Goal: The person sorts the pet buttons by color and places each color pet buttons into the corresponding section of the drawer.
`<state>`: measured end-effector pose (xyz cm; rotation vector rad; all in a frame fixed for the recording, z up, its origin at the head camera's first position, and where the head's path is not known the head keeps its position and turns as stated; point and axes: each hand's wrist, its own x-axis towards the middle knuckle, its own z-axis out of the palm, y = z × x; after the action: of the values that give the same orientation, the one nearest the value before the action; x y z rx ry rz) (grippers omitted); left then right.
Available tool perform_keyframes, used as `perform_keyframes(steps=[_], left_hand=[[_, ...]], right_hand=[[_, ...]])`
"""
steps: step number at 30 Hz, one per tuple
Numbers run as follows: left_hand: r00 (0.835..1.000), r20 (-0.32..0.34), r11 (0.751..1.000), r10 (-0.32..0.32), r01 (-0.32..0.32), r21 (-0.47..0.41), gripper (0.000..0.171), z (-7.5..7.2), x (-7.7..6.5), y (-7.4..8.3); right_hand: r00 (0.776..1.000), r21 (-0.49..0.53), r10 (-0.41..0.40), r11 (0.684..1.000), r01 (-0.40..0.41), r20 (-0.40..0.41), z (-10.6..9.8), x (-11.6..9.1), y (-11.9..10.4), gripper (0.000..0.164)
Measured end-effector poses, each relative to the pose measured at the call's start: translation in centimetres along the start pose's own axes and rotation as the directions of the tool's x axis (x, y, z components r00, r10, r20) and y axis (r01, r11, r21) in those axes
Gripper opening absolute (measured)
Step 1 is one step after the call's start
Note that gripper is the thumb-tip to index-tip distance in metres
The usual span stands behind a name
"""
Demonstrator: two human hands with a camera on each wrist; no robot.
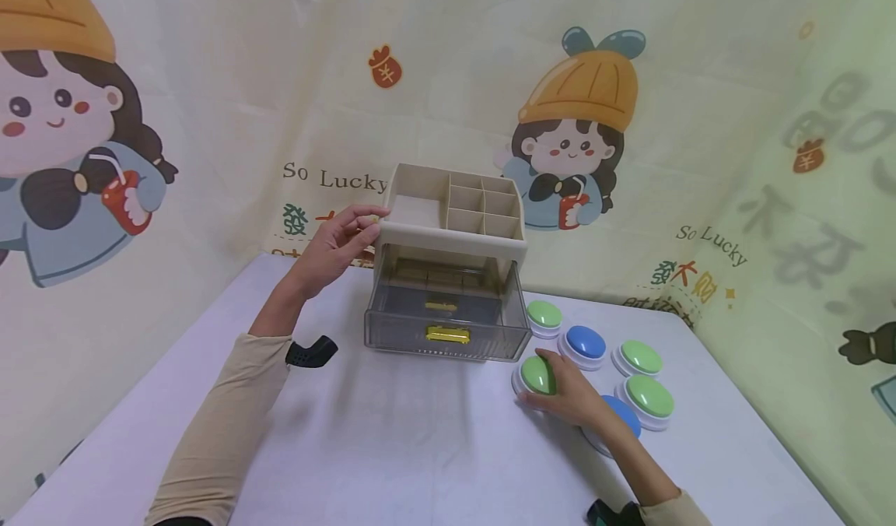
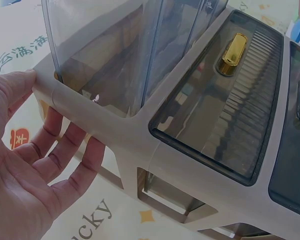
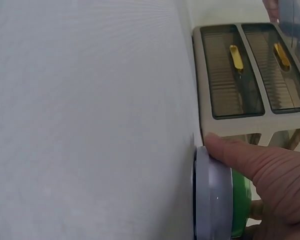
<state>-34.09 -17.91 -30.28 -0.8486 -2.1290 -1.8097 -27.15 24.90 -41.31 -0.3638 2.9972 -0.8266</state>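
A beige desktop drawer organizer with an open compartment tray on top stands at the back of the table. Its uppermost smoky clear drawer, with a gold handle, is pulled out. My left hand grips the organizer's upper left corner; the left wrist view shows the thumb at the front edge and the fingers along the side. My right hand holds a green-topped push button with a white base, thumb and fingers around its rim. In the right wrist view the button's base is side-on, close to the tabletop.
Around my right hand lie more push buttons: a green one beside the organizer, a blue one, two green ones at the right, and a blue one partly behind my wrist. A printed cloth hangs behind the table.
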Motion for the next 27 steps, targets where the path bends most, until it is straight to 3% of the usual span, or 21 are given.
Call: perform_keyframes(steps=[14, 17, 20, 22, 24, 27], left_hand=[[1.0, -0.006, 1.0, 0.0, 0.0, 0.0, 0.035, 0.1, -0.1, 0.1], [1.0, -0.008, 1.0, 0.005, -0.006, -0.005, 0.035, 0.1, -0.1, 0.1], [1.0, -0.008, 1.0, 0.009, -0.009, -0.009, 0.035, 0.1, -0.1, 0.1], [1.0, -0.008, 1.0, 0.009, -0.009, -0.009, 0.035, 0.0, -0.1, 0.1], [1.0, -0.007, 1.0, 0.006, -0.006, -0.007, 0.035, 0.0, -0.1, 0.1], [1.0, -0.007, 1.0, 0.002, -0.002, -0.003, 0.035, 0.0, -0.1, 0.1]], right_hand=[[0.998, 0.003, -0.032, 0.999, 0.032, -0.054, 0.0, -0.1, 0.3, 0.088], [0.998, 0.032, 0.003, 0.999, -0.001, -0.056, -0.2, 0.0, 0.3, 0.086], [0.997, 0.125, 0.071, 0.99, -0.065, -0.038, -0.4, 0.1, 0.2, 0.083], [0.992, 0.218, 0.128, 0.968, -0.122, -0.01, -0.7, 0.2, 0.0, 0.08], [0.984, 0.355, 0.174, 0.918, -0.176, 0.038, -1.0, 0.3, -0.2, 0.078], [0.968, 0.571, 0.215, 0.782, -0.25, 0.129, -1.5, 0.3, -0.5, 0.08]])
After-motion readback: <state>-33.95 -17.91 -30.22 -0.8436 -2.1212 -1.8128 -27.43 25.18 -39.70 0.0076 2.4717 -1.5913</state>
